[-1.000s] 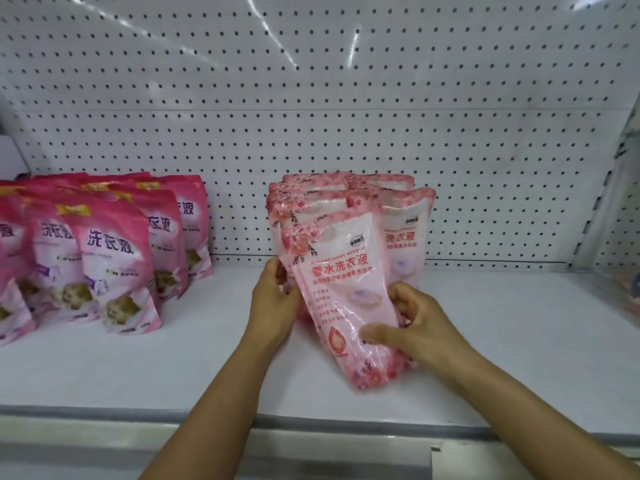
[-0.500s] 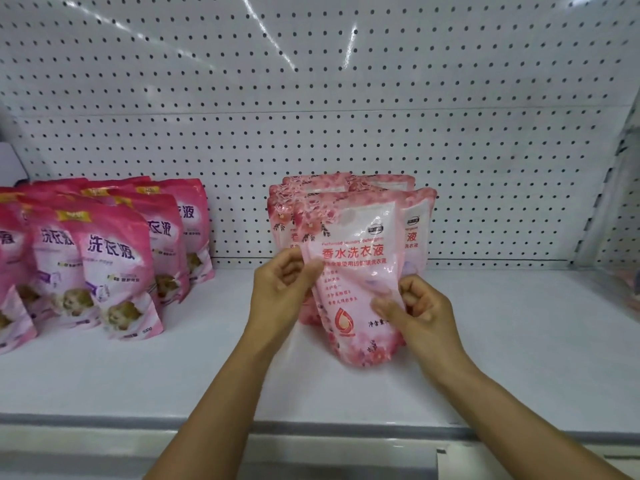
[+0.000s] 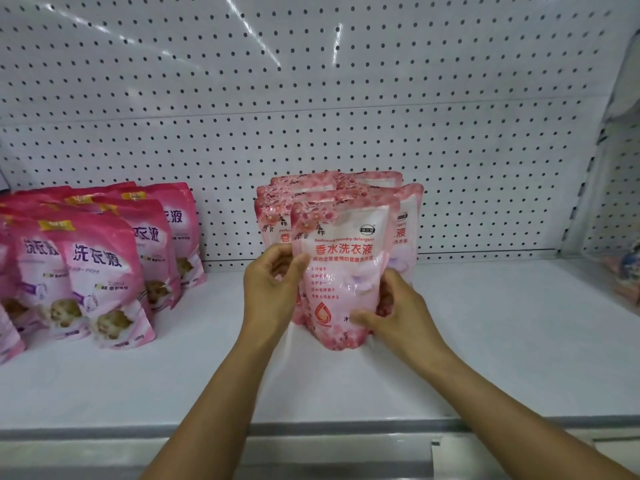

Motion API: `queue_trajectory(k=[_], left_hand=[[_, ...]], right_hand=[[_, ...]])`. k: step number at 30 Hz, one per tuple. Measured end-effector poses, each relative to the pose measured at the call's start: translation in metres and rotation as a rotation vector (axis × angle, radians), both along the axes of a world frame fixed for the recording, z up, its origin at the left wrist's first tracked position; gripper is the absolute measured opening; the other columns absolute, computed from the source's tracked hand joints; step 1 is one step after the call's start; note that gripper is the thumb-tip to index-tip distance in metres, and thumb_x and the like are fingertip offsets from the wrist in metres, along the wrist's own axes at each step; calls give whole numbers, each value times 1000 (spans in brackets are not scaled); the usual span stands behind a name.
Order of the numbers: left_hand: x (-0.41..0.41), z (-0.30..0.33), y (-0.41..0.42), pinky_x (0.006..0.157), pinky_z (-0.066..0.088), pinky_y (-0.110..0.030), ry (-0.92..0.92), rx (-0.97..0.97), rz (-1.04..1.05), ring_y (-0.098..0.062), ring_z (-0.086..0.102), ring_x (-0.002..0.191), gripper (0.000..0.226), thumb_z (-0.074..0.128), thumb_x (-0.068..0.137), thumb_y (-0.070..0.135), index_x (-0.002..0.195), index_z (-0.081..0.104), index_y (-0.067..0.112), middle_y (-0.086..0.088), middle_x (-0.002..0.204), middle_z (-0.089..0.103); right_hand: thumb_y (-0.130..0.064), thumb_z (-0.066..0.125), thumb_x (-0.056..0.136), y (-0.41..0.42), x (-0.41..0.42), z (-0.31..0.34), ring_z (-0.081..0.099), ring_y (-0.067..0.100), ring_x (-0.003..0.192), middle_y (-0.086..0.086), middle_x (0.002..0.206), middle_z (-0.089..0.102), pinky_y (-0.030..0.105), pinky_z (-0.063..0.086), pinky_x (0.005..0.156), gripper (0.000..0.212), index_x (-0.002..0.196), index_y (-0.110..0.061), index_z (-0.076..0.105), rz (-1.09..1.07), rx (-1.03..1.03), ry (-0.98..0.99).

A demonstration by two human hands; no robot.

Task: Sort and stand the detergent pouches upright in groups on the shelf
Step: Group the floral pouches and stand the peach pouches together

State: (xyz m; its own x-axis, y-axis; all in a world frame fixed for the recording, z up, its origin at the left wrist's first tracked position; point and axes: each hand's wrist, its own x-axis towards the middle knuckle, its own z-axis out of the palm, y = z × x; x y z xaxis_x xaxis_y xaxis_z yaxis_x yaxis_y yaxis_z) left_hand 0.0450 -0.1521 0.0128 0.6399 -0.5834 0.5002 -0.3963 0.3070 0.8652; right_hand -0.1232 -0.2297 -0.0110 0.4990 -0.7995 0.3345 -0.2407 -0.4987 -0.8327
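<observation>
A light pink floral detergent pouch (image 3: 341, 271) stands upright at the front of a group of like pouches (image 3: 405, 230) in the middle of the white shelf (image 3: 485, 358). My left hand (image 3: 270, 289) grips its left edge, thumb on the front. My right hand (image 3: 398, 317) holds its lower right side, thumb across the bottom front. A group of darker pink pouches (image 3: 100, 271) stands at the left of the shelf.
A white pegboard wall (image 3: 311, 98) backs the shelf. The shelf's grey front rail (image 3: 311, 431) runs along the bottom. Blurred coloured goods (image 3: 623, 275) sit at the far right edge beside a side panel.
The front light pink pouch was tilted toward me; both hands have turned it upright and pushed it back against its group.
</observation>
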Motion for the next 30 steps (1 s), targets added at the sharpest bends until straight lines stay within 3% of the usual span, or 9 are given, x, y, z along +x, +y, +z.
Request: queue_trajectory(k=[3,6,9,13,18,22,24,27,30], left_hand=[[-3,-1,6,80,58,-22,-52,24,46,-13,66,95,20,67,92,14,108,66,25,9,100,71],[-13,-5,13,90,52,-23,-136,-12,171,-6,58,110,40,68,92,17,127,52,26,11,121,57],[-37,-5,21,88,48,-20,-275,-129,241,-5,55,107,39,67,91,14,124,50,25,10,120,50],[-87,0,14,74,49,-10,-454,-133,49,-1,59,92,33,67,88,7,111,55,27,9,105,59],[-161,13,-28,69,50,-12,-482,-66,-282,-6,64,86,25,70,89,11,97,64,33,15,93,67],[-225,21,-77,69,48,-10,-488,21,-417,-3,65,88,26,70,89,11,90,66,37,20,93,69],[-259,23,-106,68,47,-10,-422,87,-484,-1,64,86,21,69,89,14,89,67,35,20,91,69],[-313,20,-151,68,47,-11,-327,201,-559,3,60,83,11,69,89,23,98,68,30,15,89,68],[-358,13,-192,78,50,-17,-290,303,-553,0,60,91,38,73,84,42,116,61,27,17,105,62]], right_hand=[[-24,80,73,4,-7,-1,64,5,87,-18,96,64,35,56,83,49,113,-26,53,-11,-44,58],[-30,79,75,6,-26,-3,61,-5,90,-23,103,62,25,53,84,49,115,-33,52,-52,-96,29],[-32,74,81,6,-56,-1,57,-5,100,-23,111,60,20,48,86,40,117,-32,55,-82,-146,14],[-30,67,88,-3,-105,8,56,-5,103,-22,107,62,14,46,86,20,108,-30,63,-111,-189,20],[-24,66,90,-35,-180,30,60,0,96,-19,97,68,10,45,80,8,96,-27,69,-209,-277,-48],[-16,67,88,-63,-252,48,58,-3,90,-21,88,67,6,40,76,8,90,-23,71,-294,-461,-29],[-13,69,86,-80,-293,59,57,-2,92,-16,91,66,11,40,83,8,91,-20,71,-397,-586,-18],[-15,70,85,-107,-353,72,52,14,105,-12,105,57,31,42,91,19,103,-20,65,-653,-705,-22],[-28,73,80,-125,-391,73,47,14,104,-9,112,48,37,43,85,44,118,-21,53,-800,-620,-46]])
